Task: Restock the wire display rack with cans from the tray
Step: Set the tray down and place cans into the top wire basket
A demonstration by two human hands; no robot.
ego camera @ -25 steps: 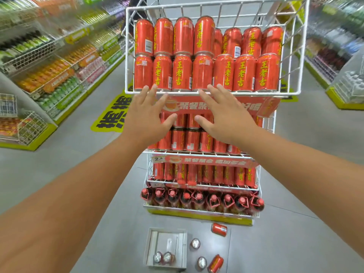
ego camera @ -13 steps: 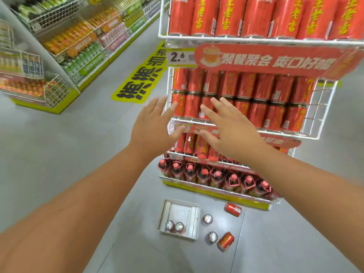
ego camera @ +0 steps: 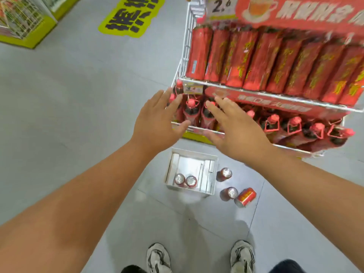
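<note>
A white wire display rack [ego camera: 182, 62] at the upper right holds a row of red cans [ego camera: 254, 60]. Its lowest shelf carries red-capped bottles [ego camera: 293, 127]. On the floor below my hands sits a white cardboard tray [ego camera: 208, 174] with two upright cans [ego camera: 185, 180] in its near left corner. My left hand [ego camera: 157, 123] and my right hand [ego camera: 234, 129] hover side by side above the tray, in front of the bottle shelf. Both are empty with fingers spread.
Right of the tray, two upright cans [ego camera: 226, 173] [ego camera: 232, 192] stand on the grey floor and one red can [ego camera: 246, 196] lies on its side. My shoes [ego camera: 158, 259] are at the bottom. A yellow floor sticker [ego camera: 130, 16] and another shelf base [ego camera: 25, 36] lie far left.
My view has tipped down from the top shelves to the floor. Both open hands have dropped along the front of the rack from the upper cans to the bottle shelf.
</note>
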